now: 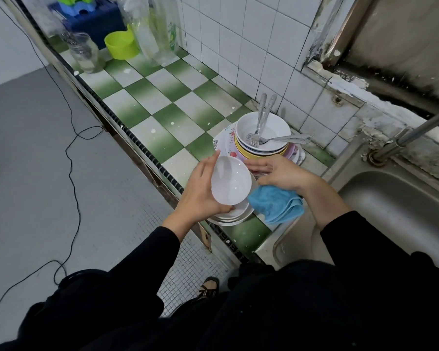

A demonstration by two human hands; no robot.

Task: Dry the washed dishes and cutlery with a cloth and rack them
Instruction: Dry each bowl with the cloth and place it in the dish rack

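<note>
Dark sleeves (147, 252) lead to the hands. Left hand (200, 193) curls round a tilted white bowl (232, 181), held over plates (235, 217) stacked at the counter's (162, 110) front edge. At 3 o'clock of the bowl the right hand (281, 172) lies with fingers straight, a blue cloth (276, 205) bunched beneath the palm; any grip on it is hidden. At 12 o'clock stand stacked dishes (261, 145) holding forks (258, 122). Bare tiles open toward 11 o'clock, and the sink (390, 198) lies at 3.
</note>
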